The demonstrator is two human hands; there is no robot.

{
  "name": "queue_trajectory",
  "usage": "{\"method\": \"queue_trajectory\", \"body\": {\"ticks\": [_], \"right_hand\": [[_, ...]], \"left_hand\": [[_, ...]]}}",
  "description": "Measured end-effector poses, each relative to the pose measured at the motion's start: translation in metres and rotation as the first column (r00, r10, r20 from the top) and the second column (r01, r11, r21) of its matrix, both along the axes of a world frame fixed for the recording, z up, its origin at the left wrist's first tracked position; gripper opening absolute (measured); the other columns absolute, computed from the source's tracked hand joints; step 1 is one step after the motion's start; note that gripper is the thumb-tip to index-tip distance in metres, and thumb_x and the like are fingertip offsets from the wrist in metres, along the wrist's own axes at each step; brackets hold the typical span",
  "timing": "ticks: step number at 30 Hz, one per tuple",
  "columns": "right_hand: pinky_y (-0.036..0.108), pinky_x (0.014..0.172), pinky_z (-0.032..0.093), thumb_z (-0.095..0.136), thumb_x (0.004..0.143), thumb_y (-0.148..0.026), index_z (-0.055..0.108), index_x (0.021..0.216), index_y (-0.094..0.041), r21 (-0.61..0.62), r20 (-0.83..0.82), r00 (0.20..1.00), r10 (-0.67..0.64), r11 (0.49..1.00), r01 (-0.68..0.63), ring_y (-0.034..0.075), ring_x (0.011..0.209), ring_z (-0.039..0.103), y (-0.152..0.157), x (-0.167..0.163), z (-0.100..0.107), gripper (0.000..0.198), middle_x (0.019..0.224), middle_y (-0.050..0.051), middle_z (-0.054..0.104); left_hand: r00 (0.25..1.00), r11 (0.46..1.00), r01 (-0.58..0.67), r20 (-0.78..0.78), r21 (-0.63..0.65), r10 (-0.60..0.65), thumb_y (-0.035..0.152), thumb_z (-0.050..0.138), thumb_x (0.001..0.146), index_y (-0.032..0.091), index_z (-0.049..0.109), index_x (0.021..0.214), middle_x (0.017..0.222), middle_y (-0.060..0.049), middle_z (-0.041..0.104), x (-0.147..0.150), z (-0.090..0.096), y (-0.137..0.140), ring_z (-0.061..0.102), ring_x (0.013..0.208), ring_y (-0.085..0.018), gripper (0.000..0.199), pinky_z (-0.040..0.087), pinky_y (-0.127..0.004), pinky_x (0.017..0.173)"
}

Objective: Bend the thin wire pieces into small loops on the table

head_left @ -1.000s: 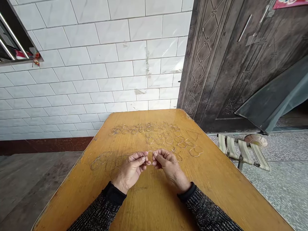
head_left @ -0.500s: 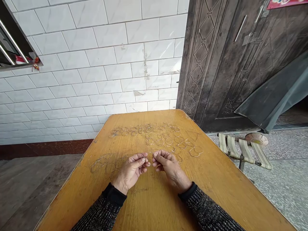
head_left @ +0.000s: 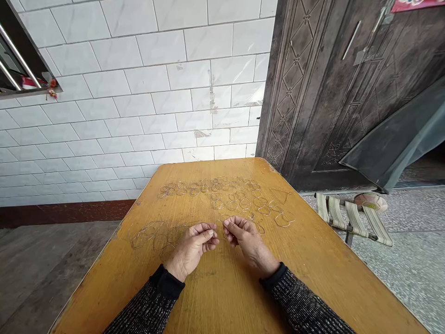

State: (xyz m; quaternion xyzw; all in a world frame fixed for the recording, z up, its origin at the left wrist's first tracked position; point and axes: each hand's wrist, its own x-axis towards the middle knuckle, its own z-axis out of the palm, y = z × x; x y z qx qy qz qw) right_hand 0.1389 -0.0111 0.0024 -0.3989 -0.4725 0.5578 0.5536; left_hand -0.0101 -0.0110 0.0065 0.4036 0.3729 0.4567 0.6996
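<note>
Over the middle of the table my left hand [head_left: 195,246] pinches thin wire between thumb and forefinger, its other fingers curled. My right hand [head_left: 248,241] faces it a short gap away, thumb and fingertips closed on thin wire too. The strand is so fine that its course between the hands cannot be made out fully. Left of my left hand lies a tangle of larger wire loops [head_left: 149,233], partly hidden behind that hand. Beyond my right hand, several small twisted wire rings [head_left: 244,203] lie on the wood.
The wooden table [head_left: 215,297] reaches to a white tiled wall [head_left: 153,102]. A row of wire rings [head_left: 216,186] lies along its far part, and a bent wire triangle [head_left: 281,195] near the right edge. A strap stool [head_left: 354,218] stands to the right, beside a dark door [head_left: 313,116].
My hands have shifted slightly right in view, and the gap between their fingertips is a little wider. Both still pinch the wire; the rings on the table lie as before.
</note>
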Motion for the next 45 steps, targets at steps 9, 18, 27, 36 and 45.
{"method": "queue_trajectory", "body": {"ticks": [9,18,27,36,45], "right_hand": [[0.02,0.037,0.03,0.058,0.068,-0.046,0.046,0.058,-0.018,0.064,0.115,0.993,-0.022,0.998,0.015,0.006,0.037,0.037,0.002,0.004,0.004,0.032,0.046,-0.005,0.046],[0.02,0.038,0.028,0.057,0.069,-0.042,0.049,0.057,-0.018,0.105,0.217,0.976,-0.013,0.994,-0.01,0.006,0.037,0.034,0.005,0.007,0.002,0.028,0.043,-0.006,0.042],[0.021,0.043,0.03,0.055,0.071,-0.033,0.055,0.061,-0.017,0.184,0.355,0.933,-0.063,0.983,-0.004,0.007,0.043,0.037,0.006,0.009,-0.002,0.019,0.049,-0.005,0.044],[0.023,0.049,0.038,0.051,0.077,-0.038,0.056,0.086,-0.018,0.259,0.338,0.914,-0.222,0.956,0.137,0.012,0.056,0.051,0.001,0.007,-0.001,0.023,0.07,0.002,0.056],[0.021,0.045,0.029,0.052,0.077,-0.034,0.052,0.065,-0.016,0.151,0.485,0.874,0.037,0.981,-0.125,0.009,0.046,0.038,-0.003,-0.006,-0.01,0.021,0.051,-0.003,0.048]], "left_hand": [[0.999,0.999,0.049,-0.008,0.014,-0.049,0.044,0.056,0.076,0.015,0.064,0.09,0.085,-0.008,0.062,-0.013,0.006,0.007,0.058,0.076,-0.016,0.034,0.042,-0.025,0.062],[0.929,0.963,0.173,-0.359,0.205,-0.09,0.035,0.062,0.072,0.015,0.066,0.076,0.073,-0.004,0.063,-0.014,0.013,0.001,0.049,0.058,-0.01,0.021,0.029,-0.02,0.05],[0.856,0.947,0.236,-0.507,0.218,-0.097,0.032,0.066,0.066,0.017,0.067,0.071,0.07,-0.003,0.065,-0.016,0.011,0.0,0.05,0.062,-0.013,0.016,0.033,-0.022,0.057],[0.918,0.976,0.03,-0.392,0.218,0.06,0.022,0.066,0.063,0.016,0.064,0.071,0.066,-0.001,0.06,-0.005,0.006,0.002,0.05,0.059,-0.011,0.011,0.035,-0.022,0.053],[0.968,0.971,-0.18,-0.148,0.16,0.204,0.026,0.071,0.06,0.015,0.057,0.074,0.072,-0.004,0.064,-0.005,0.006,0.004,0.061,0.068,-0.015,0.023,0.045,-0.027,0.063]]}}
